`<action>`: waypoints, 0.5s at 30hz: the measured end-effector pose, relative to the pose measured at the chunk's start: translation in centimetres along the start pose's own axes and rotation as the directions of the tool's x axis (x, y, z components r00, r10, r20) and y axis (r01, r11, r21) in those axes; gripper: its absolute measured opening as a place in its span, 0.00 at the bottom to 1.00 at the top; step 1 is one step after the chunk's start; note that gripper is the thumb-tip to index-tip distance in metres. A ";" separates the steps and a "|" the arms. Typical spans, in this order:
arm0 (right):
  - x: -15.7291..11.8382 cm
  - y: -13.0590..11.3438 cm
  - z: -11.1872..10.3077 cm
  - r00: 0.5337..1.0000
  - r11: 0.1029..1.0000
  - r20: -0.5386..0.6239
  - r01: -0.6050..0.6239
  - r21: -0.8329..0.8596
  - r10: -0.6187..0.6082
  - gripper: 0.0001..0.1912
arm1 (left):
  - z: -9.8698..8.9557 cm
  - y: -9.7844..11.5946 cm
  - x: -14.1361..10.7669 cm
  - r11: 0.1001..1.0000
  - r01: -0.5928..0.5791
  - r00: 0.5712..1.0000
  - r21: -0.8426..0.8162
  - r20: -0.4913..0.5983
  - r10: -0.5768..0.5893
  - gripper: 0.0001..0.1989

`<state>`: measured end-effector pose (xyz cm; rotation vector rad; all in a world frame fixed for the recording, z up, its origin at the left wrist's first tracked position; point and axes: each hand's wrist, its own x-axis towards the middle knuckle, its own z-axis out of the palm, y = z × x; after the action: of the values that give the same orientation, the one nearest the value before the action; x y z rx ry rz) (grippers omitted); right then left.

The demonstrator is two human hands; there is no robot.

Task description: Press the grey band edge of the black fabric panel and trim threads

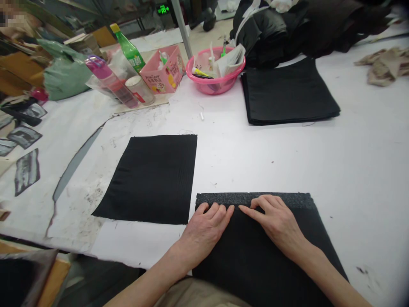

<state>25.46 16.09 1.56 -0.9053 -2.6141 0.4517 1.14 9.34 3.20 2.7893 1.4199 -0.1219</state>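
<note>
In front of me lies a black cloth panel [252, 264] with a speckled dark grey strip [223, 198] along its far edge. My left hand [204, 230] rests on it, the bent fingertips closed on the cloth along the strip's near edge. Close beside it, my right hand [281, 224] has its fingers curled onto the same line, thumb and fingertips gripping the cloth. The fingertips of both hands almost meet; what lies under them is hidden. To the left, apart from my hands, another black cloth piece [153, 179] lies flat.
A stack of black cloth pieces [287, 94] lies at the back right, near a dark bundle [271, 34]. Farther left stand a pink basin [214, 87], a pink box [162, 74], a green bottle [129, 49] and a can [139, 90]. The white table covering [361, 170] is torn at left.
</note>
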 end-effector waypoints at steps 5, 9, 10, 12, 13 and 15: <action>-0.8 0.4 -0.6 1.000 1.000 0.002 -0.023 -0.010 0.023 0.17 | -0.3 0.1 0.7 1.000 -0.016 1.000 -0.013 0.001 0.016 0.25; -1.2 0.6 -1.1 0.999 0.999 -0.011 -0.035 -0.010 0.034 0.17 | -0.1 0.3 1.1 0.999 -0.049 0.999 0.000 -0.010 0.049 0.23; -1.2 0.6 -1.2 0.999 0.999 -0.012 -0.037 -0.009 0.037 0.16 | 0.0 0.3 1.2 0.998 -0.055 0.998 0.007 -0.009 0.055 0.24; -1.3 0.7 -1.4 0.999 0.999 -0.023 -0.033 -0.011 0.033 0.16 | 0.0 0.4 1.3 0.998 -0.065 0.998 0.013 -0.007 0.065 0.24; -1.4 0.8 -1.5 0.999 0.999 -0.029 -0.029 -0.013 0.029 0.16 | 0.0 0.5 1.4 0.998 -0.069 0.998 0.011 -0.004 0.069 0.25; -1.5 1.0 -1.7 0.999 1.000 -0.035 -0.021 -0.020 0.020 0.16 | -0.1 0.5 1.7 0.997 -0.079 0.997 0.000 0.008 0.079 0.25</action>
<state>27.80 16.19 2.35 -0.9393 -2.5841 0.4114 2.59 10.39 3.20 2.8370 1.3058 -0.1321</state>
